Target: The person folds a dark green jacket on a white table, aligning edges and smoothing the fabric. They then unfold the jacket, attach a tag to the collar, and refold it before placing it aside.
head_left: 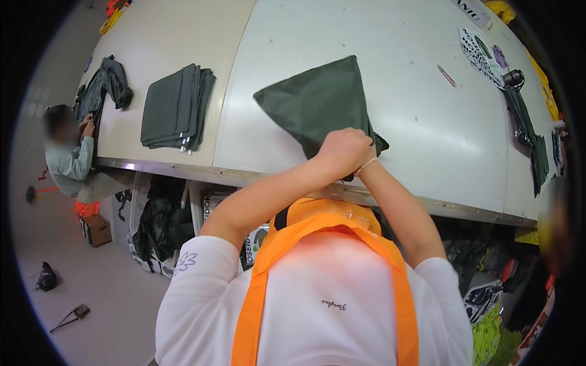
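A dark green cloth piece (323,100) with pointed corners lies on the pale table in front of me. My left hand (343,149) is closed on its near end, the knuckles uppermost. My right hand (371,152), with a thin white band at the wrist, presses in against the left one at the same end of the cloth. Most of the right hand is hidden behind the left, and its fingers do not show. A bunched dark fold (381,144) of the cloth sticks out to the right of both hands.
On the left stands a stack of folded dark green pieces (174,107). Beyond it a person (73,155) handles a dark garment (104,88). A red pen-like tool (447,75) and a black strapped item (528,131) lie right. Below the table edge are bins of dark cloth (163,213).
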Action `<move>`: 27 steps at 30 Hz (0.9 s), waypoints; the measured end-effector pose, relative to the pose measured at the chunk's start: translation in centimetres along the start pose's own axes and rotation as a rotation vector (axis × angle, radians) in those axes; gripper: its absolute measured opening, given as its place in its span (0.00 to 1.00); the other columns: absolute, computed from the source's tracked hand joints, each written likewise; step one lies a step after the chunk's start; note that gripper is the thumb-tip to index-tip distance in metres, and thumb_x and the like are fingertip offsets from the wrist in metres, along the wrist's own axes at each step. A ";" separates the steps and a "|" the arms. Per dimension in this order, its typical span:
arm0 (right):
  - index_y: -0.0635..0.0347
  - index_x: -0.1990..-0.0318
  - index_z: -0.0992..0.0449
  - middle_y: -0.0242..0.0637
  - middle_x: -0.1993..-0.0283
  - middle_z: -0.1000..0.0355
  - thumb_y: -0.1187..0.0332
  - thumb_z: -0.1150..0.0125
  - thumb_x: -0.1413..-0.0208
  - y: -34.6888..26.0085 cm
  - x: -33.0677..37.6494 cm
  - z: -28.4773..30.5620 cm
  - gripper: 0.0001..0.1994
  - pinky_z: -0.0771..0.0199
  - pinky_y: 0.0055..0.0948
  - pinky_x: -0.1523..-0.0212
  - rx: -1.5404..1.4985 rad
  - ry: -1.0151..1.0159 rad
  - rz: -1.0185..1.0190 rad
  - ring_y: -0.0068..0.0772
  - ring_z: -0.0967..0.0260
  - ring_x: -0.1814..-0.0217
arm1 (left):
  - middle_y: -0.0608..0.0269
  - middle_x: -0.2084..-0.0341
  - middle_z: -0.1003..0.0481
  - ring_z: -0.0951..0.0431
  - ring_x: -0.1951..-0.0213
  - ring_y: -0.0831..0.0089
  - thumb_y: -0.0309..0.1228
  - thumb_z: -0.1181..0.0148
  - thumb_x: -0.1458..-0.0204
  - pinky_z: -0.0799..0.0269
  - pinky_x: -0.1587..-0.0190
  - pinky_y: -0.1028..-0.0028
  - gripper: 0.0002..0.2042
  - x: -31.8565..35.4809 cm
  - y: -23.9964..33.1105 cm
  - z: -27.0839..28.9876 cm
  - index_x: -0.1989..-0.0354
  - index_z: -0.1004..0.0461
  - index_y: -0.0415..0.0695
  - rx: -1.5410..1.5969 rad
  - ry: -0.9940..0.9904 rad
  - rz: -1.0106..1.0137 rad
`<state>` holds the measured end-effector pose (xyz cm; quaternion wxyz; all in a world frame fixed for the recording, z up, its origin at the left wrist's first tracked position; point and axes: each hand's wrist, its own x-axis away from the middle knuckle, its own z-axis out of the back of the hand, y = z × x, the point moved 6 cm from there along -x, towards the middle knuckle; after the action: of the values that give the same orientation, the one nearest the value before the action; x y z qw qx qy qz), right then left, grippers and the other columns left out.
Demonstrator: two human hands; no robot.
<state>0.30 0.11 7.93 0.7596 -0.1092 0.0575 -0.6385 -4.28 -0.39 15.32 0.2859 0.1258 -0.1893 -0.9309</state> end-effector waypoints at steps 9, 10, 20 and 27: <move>0.63 0.37 0.44 0.46 0.32 0.49 0.50 0.45 0.48 7.6 -1.6 0.5 0.35 0.54 0.33 0.33 -0.763 0.216 -0.453 0.44 0.55 0.30 | 0.47 0.41 0.40 0.32 0.46 0.54 0.25 0.40 0.59 0.37 0.45 0.66 0.36 9.4 -10.2 -4.1 0.37 0.46 0.41 0.675 0.487 0.232; 0.63 0.38 0.43 0.46 0.33 0.48 0.50 0.44 0.48 8.0 -1.9 0.5 0.35 0.53 0.33 0.34 -0.742 0.245 -0.462 0.45 0.53 0.31 | 0.46 0.41 0.40 0.31 0.46 0.54 0.24 0.41 0.58 0.35 0.46 0.66 0.37 8.2 -11.5 -5.8 0.36 0.47 0.41 0.769 0.504 0.318; 0.69 0.42 0.38 0.56 0.46 0.33 0.52 0.57 0.40 5.0 -6.7 1.9 0.28 0.36 0.41 0.46 -0.354 -0.286 -0.406 0.56 0.34 0.48 | 0.53 0.56 0.29 0.25 0.59 0.62 0.19 0.59 0.45 0.23 0.57 0.65 0.15 7.5 -11.1 -16.7 0.48 0.37 0.39 1.946 0.396 0.957; 0.57 0.46 0.32 0.44 0.60 0.28 0.68 0.51 0.47 3.3 -4.9 0.8 0.19 0.27 0.37 0.63 0.528 -0.174 -0.078 0.37 0.27 0.61 | 0.51 0.56 0.30 0.25 0.59 0.63 0.21 0.52 0.47 0.23 0.59 0.67 0.16 6.7 -10.3 -19.3 0.48 0.39 0.36 1.822 0.434 0.960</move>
<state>2.75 5.51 7.66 0.7387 0.0358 -0.1807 -0.6484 -8.05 -1.84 -7.22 0.4499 0.3688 -0.7925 -0.1832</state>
